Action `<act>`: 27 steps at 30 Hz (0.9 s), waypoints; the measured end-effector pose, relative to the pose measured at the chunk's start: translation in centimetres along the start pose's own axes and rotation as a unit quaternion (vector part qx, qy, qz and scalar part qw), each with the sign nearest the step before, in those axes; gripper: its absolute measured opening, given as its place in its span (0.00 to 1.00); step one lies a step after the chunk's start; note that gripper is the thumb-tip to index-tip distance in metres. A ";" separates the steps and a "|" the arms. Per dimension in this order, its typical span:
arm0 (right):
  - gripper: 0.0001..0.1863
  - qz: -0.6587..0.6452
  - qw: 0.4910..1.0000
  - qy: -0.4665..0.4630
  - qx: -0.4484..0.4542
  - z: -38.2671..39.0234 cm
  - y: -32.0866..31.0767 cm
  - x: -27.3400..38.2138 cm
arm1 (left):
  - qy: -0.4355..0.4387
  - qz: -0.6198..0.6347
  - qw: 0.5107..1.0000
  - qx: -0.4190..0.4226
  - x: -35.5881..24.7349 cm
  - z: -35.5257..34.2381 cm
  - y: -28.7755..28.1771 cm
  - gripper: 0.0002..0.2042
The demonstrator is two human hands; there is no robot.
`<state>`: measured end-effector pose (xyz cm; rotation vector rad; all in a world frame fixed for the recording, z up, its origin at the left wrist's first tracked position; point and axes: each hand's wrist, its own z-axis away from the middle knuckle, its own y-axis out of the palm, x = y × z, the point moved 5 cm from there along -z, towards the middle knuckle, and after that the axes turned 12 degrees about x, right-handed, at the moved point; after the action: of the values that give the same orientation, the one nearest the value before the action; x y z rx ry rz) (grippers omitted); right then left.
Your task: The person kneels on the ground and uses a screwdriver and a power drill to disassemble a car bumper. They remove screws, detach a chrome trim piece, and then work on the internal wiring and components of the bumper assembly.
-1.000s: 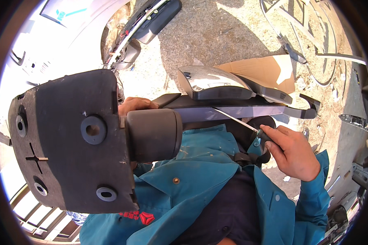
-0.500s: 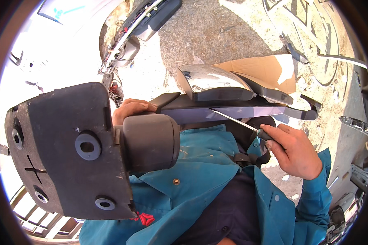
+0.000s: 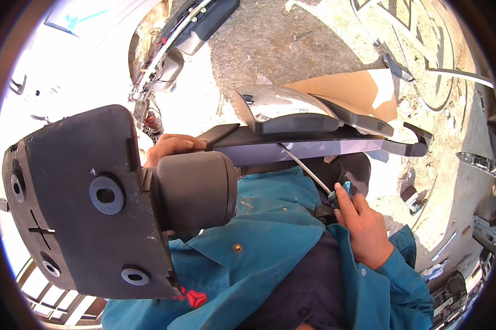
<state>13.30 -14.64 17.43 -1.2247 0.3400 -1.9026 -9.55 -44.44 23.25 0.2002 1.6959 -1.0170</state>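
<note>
Black plastic mirror mount [image 3: 83, 203], rigid, bulky, likely light; rests on lap, left hand [image 3: 171, 146] curled behind its neck. Chrome mirror cap [image 3: 284, 107], slick, scratch-prone. Screwdriver [image 3: 308, 173], thin shaft; right hand [image 3: 363, 228] fisted around handle.

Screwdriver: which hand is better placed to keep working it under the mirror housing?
Right. The right hand already holds the screwdriver, tip at the mirror housing. The left hand steadies the housing.

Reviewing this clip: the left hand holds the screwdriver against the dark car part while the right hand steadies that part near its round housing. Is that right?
Not quite: the hands are swapped. In the head view the right hand holds the screwdriver, its shaft reaching up to the dark car part, while the left hand steadies that part near its round housing.
</note>
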 end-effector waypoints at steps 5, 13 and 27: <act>0.33 -0.017 0.999 0.034 -0.013 0.5 1.4 1.0 | 0.039 -0.020 0.998 0.035 0.6 0.1 -0.4 0.43; 0.25 0.001 0.998 0.028 0.060 -1.7 -4.6 3.4 | 0.082 -0.085 0.986 0.114 -0.5 0.1 -1.3 0.29; 0.16 0.037 0.964 -0.057 0.257 -12.1 -15.0 2.3 | 0.095 -0.071 0.993 -0.022 3.1 0.8 0.3 0.17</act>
<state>-4.80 -9.45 22.08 -0.9459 -0.1652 -1.7003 -10.05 -45.90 20.40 0.1535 1.9250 -1.0918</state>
